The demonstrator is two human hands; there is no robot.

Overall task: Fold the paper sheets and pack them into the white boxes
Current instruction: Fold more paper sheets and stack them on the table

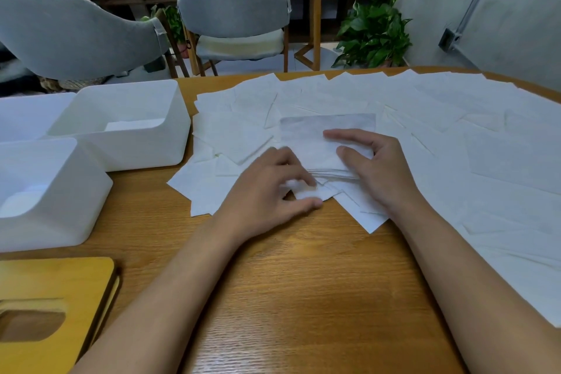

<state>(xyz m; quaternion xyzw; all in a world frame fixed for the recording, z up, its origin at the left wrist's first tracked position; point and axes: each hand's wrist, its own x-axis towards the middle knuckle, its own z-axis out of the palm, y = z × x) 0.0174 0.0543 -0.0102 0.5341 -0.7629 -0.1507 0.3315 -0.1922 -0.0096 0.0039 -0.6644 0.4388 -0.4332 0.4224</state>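
mid-fold by the look of it, nothing ready for packing yet. pinching the near corner of the folded sheet (318, 136) with left hand (273, 188), grip closed thumb-to-fingers on the paper, though blurred, so low confidence. pressing down flat on the same sheet with right hand (373, 167), grip spread, fingers straight, nothing clamped. sitting around the middle of the tabletop (303, 282), on top of the loose paper sheets (455, 118) fanned out along the far and right edges. looks thin, soft, near weightless: expect sliding on the sheets below, easy creasing, tearing if yanked, several layers lifting at once. best taken at a free corner or the layered near edge, pinched lightly, with the other palm holding the pile still; then creased by sweeping flat, not by squeezing. far white box (121, 127) and near white box (45, 191) parked at the left edge, open, something white low inside each, can't tell how full. wooden lid (54, 297) at the near-left corner, apart from both hands.
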